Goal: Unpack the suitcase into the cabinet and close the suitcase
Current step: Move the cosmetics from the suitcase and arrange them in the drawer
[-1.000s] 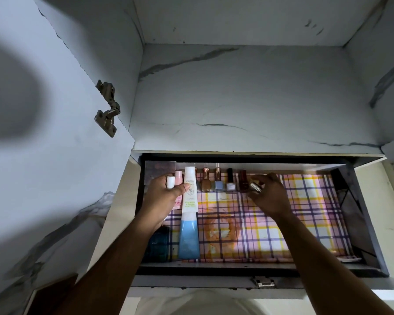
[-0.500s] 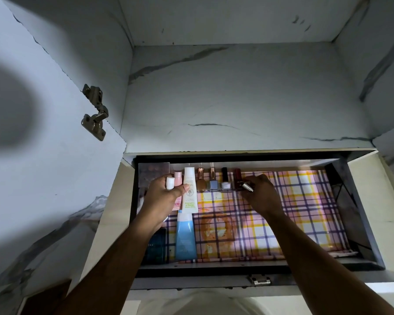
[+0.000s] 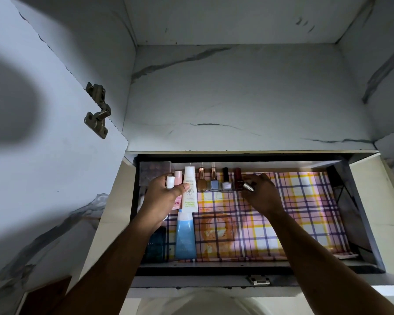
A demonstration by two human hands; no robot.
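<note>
The cabinet drawer stands pulled out, lined with plaid paper. Along its back wall stand several nail polish bottles and a dark red bottle. My left hand grips a small white tube over the drawer's left side. My right hand pinches a small silver tube right beside the dark red bottle. A white tube with green print and a blue tube lie left of centre. The suitcase is out of view.
A pink tube, a clear palette at the back left corner and a dark box at the front left lie in the drawer. The open cabinet door with a metal hinge is on the left. A marble-patterned shelf runs above.
The view has shifted slightly. My right hand has stayed by the dark red bottle with the silver tube, and my left hand holds the white tube in the same place.
</note>
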